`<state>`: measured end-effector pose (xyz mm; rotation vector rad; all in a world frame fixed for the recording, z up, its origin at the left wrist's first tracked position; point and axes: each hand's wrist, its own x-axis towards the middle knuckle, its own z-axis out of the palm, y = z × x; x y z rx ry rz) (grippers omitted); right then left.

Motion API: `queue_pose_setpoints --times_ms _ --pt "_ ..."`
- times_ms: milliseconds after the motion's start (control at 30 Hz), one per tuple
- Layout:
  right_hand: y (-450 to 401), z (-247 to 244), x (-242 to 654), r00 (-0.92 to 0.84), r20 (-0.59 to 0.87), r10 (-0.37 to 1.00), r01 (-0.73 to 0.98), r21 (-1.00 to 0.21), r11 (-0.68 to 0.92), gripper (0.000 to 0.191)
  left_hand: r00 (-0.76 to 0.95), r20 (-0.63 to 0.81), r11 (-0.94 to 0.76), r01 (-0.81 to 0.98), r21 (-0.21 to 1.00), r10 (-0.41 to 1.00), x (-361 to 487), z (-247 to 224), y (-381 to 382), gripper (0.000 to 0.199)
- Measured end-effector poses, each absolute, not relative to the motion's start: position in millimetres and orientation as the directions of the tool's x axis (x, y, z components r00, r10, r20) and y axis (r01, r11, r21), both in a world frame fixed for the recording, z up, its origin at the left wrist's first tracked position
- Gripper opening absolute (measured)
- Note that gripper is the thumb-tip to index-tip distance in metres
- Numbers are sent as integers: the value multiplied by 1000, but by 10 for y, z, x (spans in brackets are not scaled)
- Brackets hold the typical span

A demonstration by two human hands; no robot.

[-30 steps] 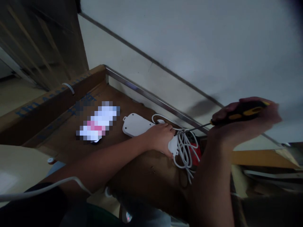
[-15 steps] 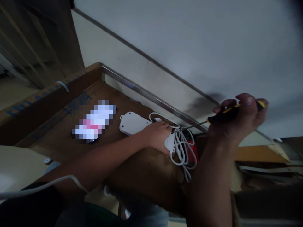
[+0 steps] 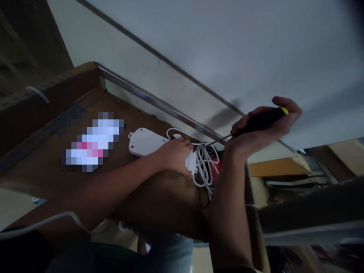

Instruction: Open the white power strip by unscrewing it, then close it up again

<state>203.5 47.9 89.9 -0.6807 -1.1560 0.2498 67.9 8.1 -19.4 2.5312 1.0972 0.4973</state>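
Note:
A white plastic casing [image 3: 146,142] with small dark holes lies on the brown cardboard surface. Over its right part, my left hand [image 3: 178,153] is wrapped, thumb at the near edge. My right hand [image 3: 264,123] holds a black and yellow screwdriver [image 3: 260,121], its thin shaft slanting down left to the casing's right end. Whether the tip sits in a hole is too small to tell. A coiled white cable [image 3: 204,167] lies just right of the casing.
A pixelated bright object [image 3: 93,142] lies left of the casing. A metal rail [image 3: 150,100] and pale wall run behind. The cardboard side [image 3: 48,87] rises at left. Something red [image 3: 216,168] sits beside the cable. Tiny bits [image 3: 168,192] lie in front.
The whole view has shifted, so things appear further left. My right hand has turned round the screwdriver handle, its fingers now less curled. My left hand keeps its hold on the casing.

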Motion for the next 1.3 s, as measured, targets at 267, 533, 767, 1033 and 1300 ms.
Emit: queue_pose_setpoints --times_ms 267,533,767,1033,1300 --pt "490 872 2063 313 857 409 341 -504 794 14 623 175 -625 638 450 763 682 -193 79 93" --pt "649 930 2143 351 742 571 -14 -605 796 16 637 160 -631 635 447 754 666 -183 80 94" --pt "560 982 2345 -80 575 814 -363 -777 514 46 638 143 -628 648 431 757 666 -181 76 95" --pt "479 1118 2208 -40 559 828 -402 -768 499 71 629 147 -627 669 399 764 674 -135 67 95" --pt "440 1196 2329 95 689 719 -310 -666 679 68 631 140 -623 661 417 763 656 -125 61 91"
